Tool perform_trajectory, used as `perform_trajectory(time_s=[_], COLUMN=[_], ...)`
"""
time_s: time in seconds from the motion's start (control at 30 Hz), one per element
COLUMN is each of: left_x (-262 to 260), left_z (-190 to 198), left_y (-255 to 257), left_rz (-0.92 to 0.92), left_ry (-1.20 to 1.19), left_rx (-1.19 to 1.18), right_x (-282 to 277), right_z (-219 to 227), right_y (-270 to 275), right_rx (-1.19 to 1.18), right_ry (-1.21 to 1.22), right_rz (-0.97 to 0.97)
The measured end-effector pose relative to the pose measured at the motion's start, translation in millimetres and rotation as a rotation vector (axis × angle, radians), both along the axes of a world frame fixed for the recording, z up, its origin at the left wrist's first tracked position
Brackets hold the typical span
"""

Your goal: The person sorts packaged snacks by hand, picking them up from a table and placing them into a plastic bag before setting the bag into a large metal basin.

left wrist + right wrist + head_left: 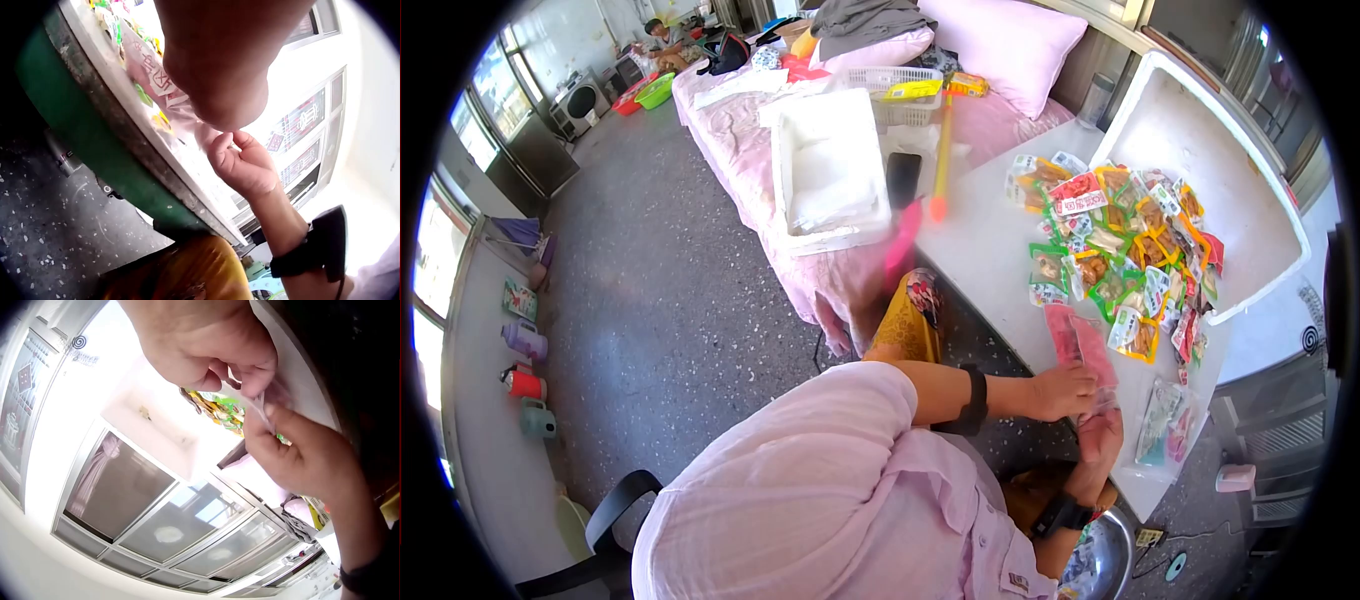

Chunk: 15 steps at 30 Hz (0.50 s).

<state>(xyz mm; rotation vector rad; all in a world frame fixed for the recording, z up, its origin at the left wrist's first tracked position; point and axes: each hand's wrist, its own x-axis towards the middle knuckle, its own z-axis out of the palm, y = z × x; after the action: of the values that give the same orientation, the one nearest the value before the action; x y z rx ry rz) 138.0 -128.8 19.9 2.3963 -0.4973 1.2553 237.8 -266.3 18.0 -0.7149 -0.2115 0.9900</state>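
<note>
A pink printed plastic bag (1082,350) lies along the near part of the white table (990,215). My left hand (1062,391) pinches its near end, and my right hand (1100,436) grips the same end just beside it. In the right wrist view, clear plastic (255,407) is held between the fingertips of my right hand (215,353) and my left hand (306,450). The bag's red print (153,72) shows in the left wrist view, below my large left hand (219,69); the right hand (240,165) has bent fingers at the plastic.
Many small colourful food packets (1115,250) spread from a tipped white foam box (1220,170). A clear bag (1166,425) lies near the table's edge. Left of the table, a white foam box (830,180) and a basket (890,85) stand on the pink bed. A metal basin (1112,555) sits below.
</note>
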Motion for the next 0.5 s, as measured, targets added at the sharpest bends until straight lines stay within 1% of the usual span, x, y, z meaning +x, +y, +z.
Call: perform_trajectory(time_s=[0.1,0.13,0.2,0.23,0.27,0.3,0.33,0.37,0.43,0.47,0.5], left_x=[0,-1,-2,-2,-1,0,2,-3,-17,-15,-20], left_z=[16,27,49,55,58,66,71,85,106,99,103], left_y=[9,11,16,20,24,23,23,29,32,31,27], left_rz=[0.031,0.016,-0.013,0.006,0.019,0.019,-0.033,-0.096,-0.116,-0.269,-0.202], left_ry=[0.052,0.042,0.021,0.018,0.017,0.023,0.097,0.175,0.361,0.586,0.616], left_rx=[-0.100,-0.146,-0.240,-0.248,-0.261,-0.285,-0.397,-0.499,-0.627,-0.947,-0.815], right_x=[10,2,2,3,-3,-7,-7,-7,-11,-20,-20], right_z=[-2,18,35,42,51,56,63,69,75,87,90], right_y=[-17,-16,-25,-28,-28,-28,-32,-34,-41,-44,-48], right_rx=[0.007,0.007,-0.031,-0.051,-0.176,-0.267,-0.379,-0.494,-0.399,-0.432,-0.557], right_ry=[-0.057,-0.119,-0.255,-0.324,-0.380,-0.523,-0.672,-0.820,-1.154,-1.100,-1.271], right_rz=[-0.100,-0.151,-0.256,-0.308,-0.460,-0.532,-0.604,-0.678,-0.695,-0.648,-0.609])
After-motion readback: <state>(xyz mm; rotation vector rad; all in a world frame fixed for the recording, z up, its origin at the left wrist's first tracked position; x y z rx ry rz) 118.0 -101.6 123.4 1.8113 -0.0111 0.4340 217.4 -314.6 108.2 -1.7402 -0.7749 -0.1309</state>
